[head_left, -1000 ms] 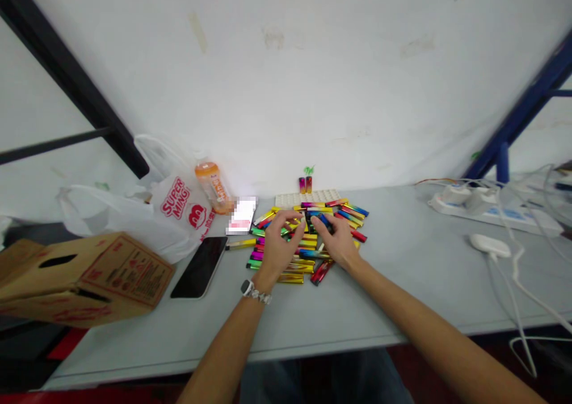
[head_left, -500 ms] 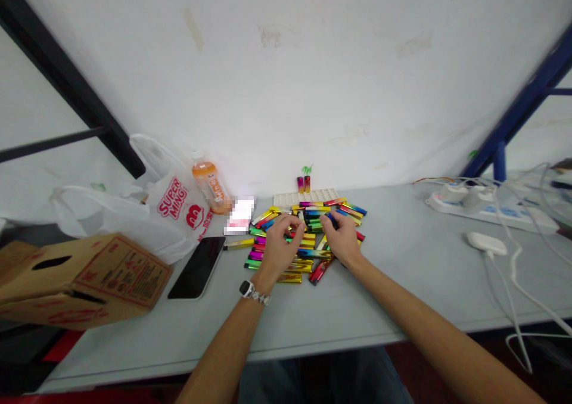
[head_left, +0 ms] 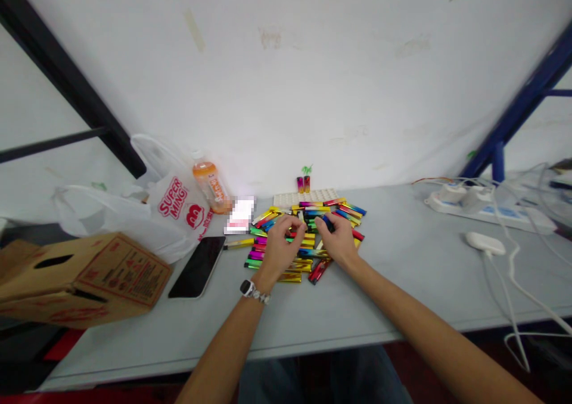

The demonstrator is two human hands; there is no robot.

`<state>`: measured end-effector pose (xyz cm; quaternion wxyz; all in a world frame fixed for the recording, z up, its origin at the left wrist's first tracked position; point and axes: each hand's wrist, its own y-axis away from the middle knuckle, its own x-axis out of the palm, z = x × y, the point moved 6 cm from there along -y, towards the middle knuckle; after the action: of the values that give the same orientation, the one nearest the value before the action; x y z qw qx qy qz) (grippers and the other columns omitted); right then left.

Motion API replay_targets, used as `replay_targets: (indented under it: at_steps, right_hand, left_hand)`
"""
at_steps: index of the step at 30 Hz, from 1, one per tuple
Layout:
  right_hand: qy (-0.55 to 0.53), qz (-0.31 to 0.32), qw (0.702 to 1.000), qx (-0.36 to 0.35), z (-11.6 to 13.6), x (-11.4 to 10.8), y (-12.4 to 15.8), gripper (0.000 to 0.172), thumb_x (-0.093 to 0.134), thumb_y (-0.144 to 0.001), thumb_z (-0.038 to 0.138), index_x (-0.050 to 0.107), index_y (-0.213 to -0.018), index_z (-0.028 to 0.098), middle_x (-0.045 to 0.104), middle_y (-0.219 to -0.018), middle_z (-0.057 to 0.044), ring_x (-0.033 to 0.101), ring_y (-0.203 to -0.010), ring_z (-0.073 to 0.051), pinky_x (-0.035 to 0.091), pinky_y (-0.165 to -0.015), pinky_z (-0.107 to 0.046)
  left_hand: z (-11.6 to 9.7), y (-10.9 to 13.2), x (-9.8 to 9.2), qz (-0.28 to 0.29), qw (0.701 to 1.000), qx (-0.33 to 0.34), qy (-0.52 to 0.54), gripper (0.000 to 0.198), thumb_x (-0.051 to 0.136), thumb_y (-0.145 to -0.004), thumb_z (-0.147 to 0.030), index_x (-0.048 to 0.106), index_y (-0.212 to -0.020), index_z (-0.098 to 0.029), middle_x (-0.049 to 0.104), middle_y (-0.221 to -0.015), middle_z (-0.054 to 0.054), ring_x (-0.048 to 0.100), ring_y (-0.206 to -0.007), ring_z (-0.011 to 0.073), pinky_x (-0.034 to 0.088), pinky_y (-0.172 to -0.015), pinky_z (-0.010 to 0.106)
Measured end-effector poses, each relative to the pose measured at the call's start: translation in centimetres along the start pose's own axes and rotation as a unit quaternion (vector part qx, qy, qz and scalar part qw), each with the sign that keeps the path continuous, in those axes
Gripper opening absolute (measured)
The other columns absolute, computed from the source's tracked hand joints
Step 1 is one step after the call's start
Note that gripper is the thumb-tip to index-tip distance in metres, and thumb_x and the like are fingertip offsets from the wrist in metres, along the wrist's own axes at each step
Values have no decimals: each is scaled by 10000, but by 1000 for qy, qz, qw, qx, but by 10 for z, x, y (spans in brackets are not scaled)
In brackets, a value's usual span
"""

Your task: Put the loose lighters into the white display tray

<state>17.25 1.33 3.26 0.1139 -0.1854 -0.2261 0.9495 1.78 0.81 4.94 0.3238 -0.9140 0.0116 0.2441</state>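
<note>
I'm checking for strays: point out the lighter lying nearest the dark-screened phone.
The yellow lighter jutting out leftmost, its dark end beside the phone; no other reaches so far left.

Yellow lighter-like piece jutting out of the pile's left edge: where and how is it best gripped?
Probably pinched across its middle, with the left hand coming from above. The yellow lighter-like piece is slim and lies flat, so its two long sides suit a pinch. Its outer end points toward the black phone and its inner end meets the pile, leaving the middle freest.
</note>
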Motion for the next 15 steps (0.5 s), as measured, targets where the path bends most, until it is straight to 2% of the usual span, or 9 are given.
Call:
replay_targets:
  at_steps: [8,15]
  right_hand:
    - [-42,10,999,-14,1,-3,3,429,537,-888,540,474,-636,199,398,-562,36,369,-556,-121,279,-532,-271]
    - [-43,6,999,-19,0,-4,2,440,542,-889,543,461,-622,203,389,-554,36,368,-550,-123,276,-533,-277]
  left_hand:
    - [1,0,2,7,1000,3,-7,153,561,-921,-253,598,-786,-192,633,-829,32,588,-822,170,453,-691,285]
    - [1,0,2,6,1000,0,-7,168,567,-919,-277,604,-775,-198,649,-847,38,598,-843,180,472,-724,300]
